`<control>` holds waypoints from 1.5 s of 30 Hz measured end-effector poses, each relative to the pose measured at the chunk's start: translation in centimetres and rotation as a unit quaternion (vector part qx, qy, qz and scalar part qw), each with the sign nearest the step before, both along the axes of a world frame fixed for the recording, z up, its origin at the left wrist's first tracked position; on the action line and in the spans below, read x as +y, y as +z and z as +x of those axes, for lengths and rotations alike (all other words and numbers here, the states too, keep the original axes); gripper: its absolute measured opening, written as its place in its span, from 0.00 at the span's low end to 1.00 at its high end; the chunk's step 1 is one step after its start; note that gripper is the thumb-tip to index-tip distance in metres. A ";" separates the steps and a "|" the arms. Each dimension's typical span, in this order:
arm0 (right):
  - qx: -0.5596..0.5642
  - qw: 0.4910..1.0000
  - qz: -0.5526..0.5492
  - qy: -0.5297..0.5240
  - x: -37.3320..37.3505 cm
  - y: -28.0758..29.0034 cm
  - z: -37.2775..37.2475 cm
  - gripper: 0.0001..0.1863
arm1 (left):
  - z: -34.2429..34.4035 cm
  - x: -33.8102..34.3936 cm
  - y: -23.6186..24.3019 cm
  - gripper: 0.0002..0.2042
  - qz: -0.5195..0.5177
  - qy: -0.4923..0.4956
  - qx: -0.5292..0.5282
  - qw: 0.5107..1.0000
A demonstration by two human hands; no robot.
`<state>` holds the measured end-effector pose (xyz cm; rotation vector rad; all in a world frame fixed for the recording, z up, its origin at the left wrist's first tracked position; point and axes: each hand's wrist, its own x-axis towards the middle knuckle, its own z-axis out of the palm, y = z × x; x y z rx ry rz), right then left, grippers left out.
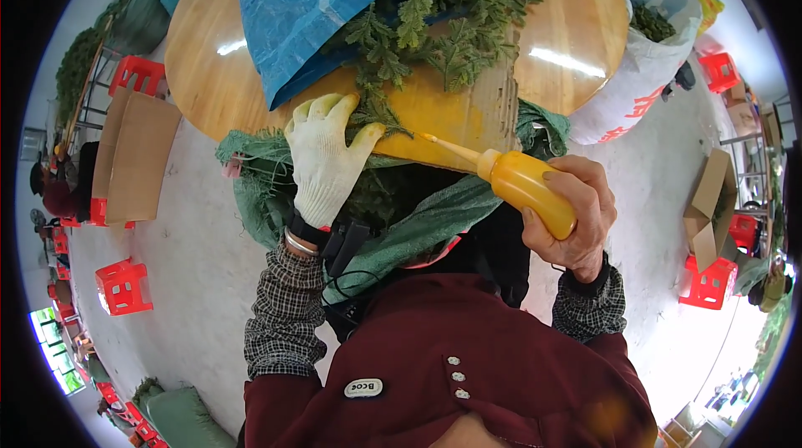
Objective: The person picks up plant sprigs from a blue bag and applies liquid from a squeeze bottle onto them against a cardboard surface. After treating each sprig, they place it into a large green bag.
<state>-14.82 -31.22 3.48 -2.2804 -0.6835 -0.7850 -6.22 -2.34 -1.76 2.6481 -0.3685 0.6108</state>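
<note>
My left hand (324,151), in a white knitted glove with yellowish fingertips, pinches a green artificial leaf sprig (373,114) between thumb and fingers. The sprig lies over a yellow-stained cardboard sheet (464,120), its stem end pointing right. In my bare right hand (583,210) is a yellow squeeze bottle (535,193), tilted so its long thin nozzle points up and left. The nozzle's tip is close to the sprig's stem; whether they touch I cannot tell. More leafy sprigs (455,38) spill from a blue woven bag (326,13) beyond the cardboard.
A round wooden table (576,30) supports the cardboard and blue bag. Below my hands, an open green woven sack (455,218) holds dark greenery. A white sack (614,72) stands at the right. Red stools (125,287) and cardboard boxes (138,155) are on the floor; people sit far left.
</note>
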 end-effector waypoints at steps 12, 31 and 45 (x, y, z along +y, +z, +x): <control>-0.080 0.996 0.049 -0.014 2.3 1.2 1.8 0.25 | -1.1 1.2 0.5 0.14 -0.011 -0.041 0.026 0.999; -0.023 0.999 0.028 0.008 3.1 -0.2 3.1 0.24 | 1.1 1.7 3.0 0.21 -0.049 -0.076 0.020 0.996; -0.039 0.998 0.053 -0.021 4.4 0.3 3.8 0.24 | 2.1 0.3 0.6 0.24 -0.007 -0.029 0.065 0.997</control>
